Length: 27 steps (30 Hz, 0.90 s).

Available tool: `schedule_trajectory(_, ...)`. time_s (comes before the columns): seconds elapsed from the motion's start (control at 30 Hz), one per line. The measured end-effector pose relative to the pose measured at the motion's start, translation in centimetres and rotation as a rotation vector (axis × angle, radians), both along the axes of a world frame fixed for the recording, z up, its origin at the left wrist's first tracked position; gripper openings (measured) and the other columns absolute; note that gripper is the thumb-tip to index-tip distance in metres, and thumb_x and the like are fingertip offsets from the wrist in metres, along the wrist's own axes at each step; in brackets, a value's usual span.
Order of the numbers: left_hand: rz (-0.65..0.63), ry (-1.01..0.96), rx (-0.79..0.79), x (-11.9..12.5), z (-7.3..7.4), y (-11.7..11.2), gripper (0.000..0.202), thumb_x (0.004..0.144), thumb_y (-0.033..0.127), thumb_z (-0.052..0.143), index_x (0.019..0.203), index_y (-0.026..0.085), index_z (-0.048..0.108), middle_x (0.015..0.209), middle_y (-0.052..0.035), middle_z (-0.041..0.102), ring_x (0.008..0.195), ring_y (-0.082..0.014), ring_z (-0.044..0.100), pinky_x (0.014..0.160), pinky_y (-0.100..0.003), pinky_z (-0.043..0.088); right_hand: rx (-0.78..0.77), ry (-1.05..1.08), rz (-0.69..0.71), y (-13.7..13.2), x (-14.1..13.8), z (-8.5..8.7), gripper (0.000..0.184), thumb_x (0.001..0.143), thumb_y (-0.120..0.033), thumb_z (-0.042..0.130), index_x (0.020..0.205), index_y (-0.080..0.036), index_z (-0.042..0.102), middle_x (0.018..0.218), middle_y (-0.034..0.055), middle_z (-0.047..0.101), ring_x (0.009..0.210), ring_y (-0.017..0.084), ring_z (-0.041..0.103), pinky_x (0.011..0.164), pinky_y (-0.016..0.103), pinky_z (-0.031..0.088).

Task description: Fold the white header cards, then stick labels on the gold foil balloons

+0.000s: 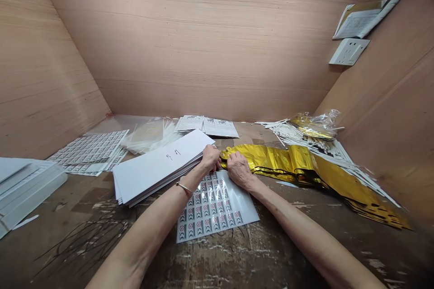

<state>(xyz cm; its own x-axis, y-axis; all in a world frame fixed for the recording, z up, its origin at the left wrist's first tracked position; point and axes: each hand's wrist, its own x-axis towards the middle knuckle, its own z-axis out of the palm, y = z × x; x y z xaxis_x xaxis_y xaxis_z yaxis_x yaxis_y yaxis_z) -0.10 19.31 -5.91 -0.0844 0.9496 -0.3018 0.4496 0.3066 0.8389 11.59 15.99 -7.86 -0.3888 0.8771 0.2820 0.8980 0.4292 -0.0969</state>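
Note:
My left hand is closed, its fingers curled in at the left end of a stack of flat gold foil balloons. What its fingertips pinch is hidden. My right hand bends its fingers over that same end of the foil, gripping it. Below both hands lies a glossy sheet of small CE-marked stickers, with a bare strip along its upper right. Just left of my left hand rests a slanted stack of long white cards, the top one bearing small dark marks.
Further left are more sticker sheets, clear plastic bags and a translucent box. Printed leaflets lie by the back wall. White sticks and a bagged gold foil item sit at right, below a wall socket.

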Motion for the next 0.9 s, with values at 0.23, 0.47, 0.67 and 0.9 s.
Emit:
schedule_trajectory(0.23,0.027,-0.077,0.045,-0.8,-0.3,-0.8,0.026,0.08,0.028,0.04,0.074,0.008,0.054,0.037,-0.0007,0.05,0.026,-0.0117,0.046,0.03,-0.02,0.038,-0.084,0.31,-0.136,2.6,1.0,0.4,0.013,0.072,-0.023,0.052,0.066,-0.014,0.059,0.068,0.0075,0.059,0.066,0.017,0.05,0.06,0.025,0.034)
schedule_trajectory(0.47,0.037,0.004,0.065,-0.5,-0.6,-0.7,0.028,0.079,0.034,0.043,0.073,0.01,0.055,0.043,-0.0038,0.056,0.03,-0.0141,0.051,0.031,-0.022,0.039,-0.207,0.632,-0.118,4.6,3.4,-0.3,0.031,0.07,-0.04,0.052,0.053,-0.014,0.059,0.048,-0.0016,0.051,0.049,0.01,0.043,0.047,0.02,0.029)
schedule_trajectory(0.67,0.085,0.254,0.085,0.2,-0.1,-0.1,0.019,0.069,0.03,0.058,0.067,0.011,0.059,0.045,-0.0084,0.058,0.043,-0.0214,0.059,0.043,-0.027,0.043,-0.15,0.834,-0.115,3.8,3.9,1.5,0.031,0.07,-0.04,0.052,0.063,-0.011,0.062,0.056,0.0015,0.057,0.055,0.012,0.046,0.051,0.022,0.034)
schedule_trajectory(0.9,-0.008,0.389,0.198,0.2,0.2,-0.5,0.016,0.07,0.025,0.055,0.067,0.01,0.061,0.048,-0.0086,0.058,0.05,-0.0206,0.059,0.05,-0.027,0.041,0.267,0.936,-0.383,2.6,19.8,5.6,0.038,0.073,-0.048,0.049,0.082,-0.013,0.063,0.073,0.011,0.06,0.061,0.019,0.053,0.055,0.034,0.038)
